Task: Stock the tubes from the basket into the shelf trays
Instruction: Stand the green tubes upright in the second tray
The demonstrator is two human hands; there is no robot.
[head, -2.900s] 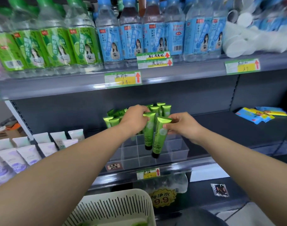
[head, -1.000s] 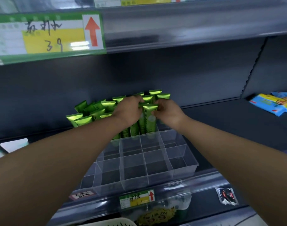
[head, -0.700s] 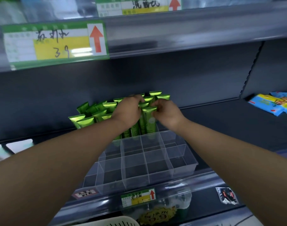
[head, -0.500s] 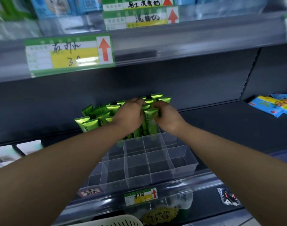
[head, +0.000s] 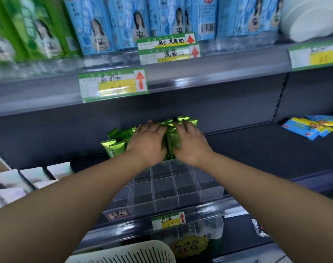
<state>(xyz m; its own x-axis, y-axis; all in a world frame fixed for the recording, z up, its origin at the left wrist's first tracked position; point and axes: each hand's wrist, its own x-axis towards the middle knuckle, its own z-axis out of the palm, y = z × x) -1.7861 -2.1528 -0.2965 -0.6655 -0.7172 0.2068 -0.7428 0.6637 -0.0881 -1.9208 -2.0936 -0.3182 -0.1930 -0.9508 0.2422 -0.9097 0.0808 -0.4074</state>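
The white slotted plastic basket (head: pixel 124 253) is cut off by the lower frame edge, so its contents cannot be seen. Both thumbs and palms are hidden. The glossy green crimped-top tubes (head: pixel 114 147) stand upright, packed into the rear compartments of the clear plastic divided tray (head: pixel 171 188) on the dark grey shelf (head: pixel 256 149). The left hand (head: pixel 148 143) and right hand (head: pixel 190 145) lie side by side on the tube tops, fingers extended and slightly spread. They cover most of the cluster, and a few tubes show in the gap between the hands.

A shop — stocked shelves (head: pixel 218 69), price tags (head: pixel 112 85), bottled goods (head: pixel 97 25).
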